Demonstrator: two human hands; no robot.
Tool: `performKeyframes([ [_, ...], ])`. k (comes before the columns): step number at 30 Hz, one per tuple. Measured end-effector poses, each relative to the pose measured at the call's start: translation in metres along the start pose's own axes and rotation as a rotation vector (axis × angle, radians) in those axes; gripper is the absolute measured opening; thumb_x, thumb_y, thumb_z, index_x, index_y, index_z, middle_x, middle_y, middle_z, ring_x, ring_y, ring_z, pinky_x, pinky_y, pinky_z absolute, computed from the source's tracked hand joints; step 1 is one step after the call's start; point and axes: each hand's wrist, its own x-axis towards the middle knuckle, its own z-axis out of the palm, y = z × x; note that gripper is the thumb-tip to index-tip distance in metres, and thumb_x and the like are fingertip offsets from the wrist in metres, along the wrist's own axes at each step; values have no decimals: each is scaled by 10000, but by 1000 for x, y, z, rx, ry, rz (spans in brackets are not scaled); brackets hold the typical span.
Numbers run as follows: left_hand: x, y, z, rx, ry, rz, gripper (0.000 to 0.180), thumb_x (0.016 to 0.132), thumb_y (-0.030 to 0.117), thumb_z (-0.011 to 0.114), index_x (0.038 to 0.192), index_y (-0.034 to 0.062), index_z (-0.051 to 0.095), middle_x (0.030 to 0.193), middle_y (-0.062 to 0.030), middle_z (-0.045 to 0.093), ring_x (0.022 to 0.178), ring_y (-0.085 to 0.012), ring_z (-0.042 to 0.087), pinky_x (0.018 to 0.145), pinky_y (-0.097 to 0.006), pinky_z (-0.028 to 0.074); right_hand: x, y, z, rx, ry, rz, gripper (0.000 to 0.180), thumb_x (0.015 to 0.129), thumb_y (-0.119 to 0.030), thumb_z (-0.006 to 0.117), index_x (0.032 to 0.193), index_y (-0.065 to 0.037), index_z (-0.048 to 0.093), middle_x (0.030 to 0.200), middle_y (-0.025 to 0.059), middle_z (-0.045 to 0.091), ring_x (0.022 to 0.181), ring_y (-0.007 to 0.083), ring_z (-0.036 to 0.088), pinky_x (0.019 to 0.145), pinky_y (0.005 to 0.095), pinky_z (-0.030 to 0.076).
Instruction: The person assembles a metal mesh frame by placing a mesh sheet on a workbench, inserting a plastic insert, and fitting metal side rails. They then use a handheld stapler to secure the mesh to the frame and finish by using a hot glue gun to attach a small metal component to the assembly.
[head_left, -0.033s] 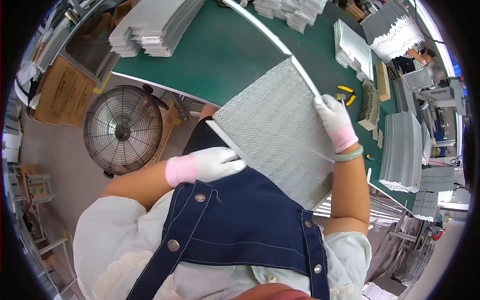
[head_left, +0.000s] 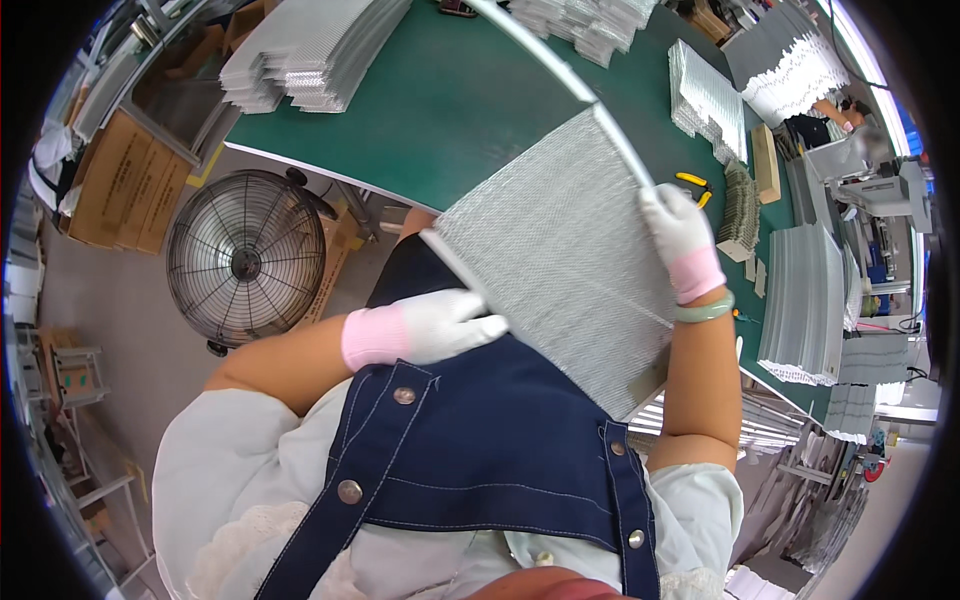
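A silver mesh panel (head_left: 560, 240) leans from my lap over the edge of the green table. Along its far right edge runs a long white strip (head_left: 625, 150), which continues past the panel's top corner as a curved length. My right hand (head_left: 680, 235), in a white glove with a pink cuff, is closed round this strip and the panel's edge. A shorter white strip (head_left: 455, 265) borders the near left side. At its lower end my left hand (head_left: 445, 328), gloved alike, presses its fingers against the panel's edge; its thumb is hard to make out.
Stacks of silver mesh sheets (head_left: 315, 60) stand on the green table (head_left: 400, 140). Yellow-handled pliers (head_left: 695, 185) and a wooden block (head_left: 766, 165) lie beyond my right hand. A floor fan (head_left: 245, 262) and cardboard boxes (head_left: 125, 190) are at the left. Another person's hand (head_left: 848, 124) shows far right.
Both hands and the mesh panel have shifted slightly to the right, with the strips. My right hand now covers a small tool beside the pliers.
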Motion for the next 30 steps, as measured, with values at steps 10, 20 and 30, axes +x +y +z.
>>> performKeyframes([
  [10,41,127,-145,388,884,605,514,963,381,641,1248,-33,533,1032,-219,643,967,-312,651,852,-392,505,-80,-48,32,567,523,-159,425,1093,-266,411,1317,70,542,1164,156,653,1052,249,646,938,359,524],
  [20,50,93,-131,612,201,206,657,884,573,681,1145,-19,570,955,-208,675,914,-375,670,794,-445,517,-142,-81,-38,84,-993,-197,506,999,-335,570,1305,68,585,1209,252,660,1154,385,637,1015,395,490],
  [30,48,138,-102,789,176,611,542,777,372,796,1081,-16,572,893,-235,659,880,-416,649,767,-457,515,-35,-111,-36,-835,122,-783,244,892,-309,695,814,-99,599,717,73,645,683,260,674,633,396,508],
])
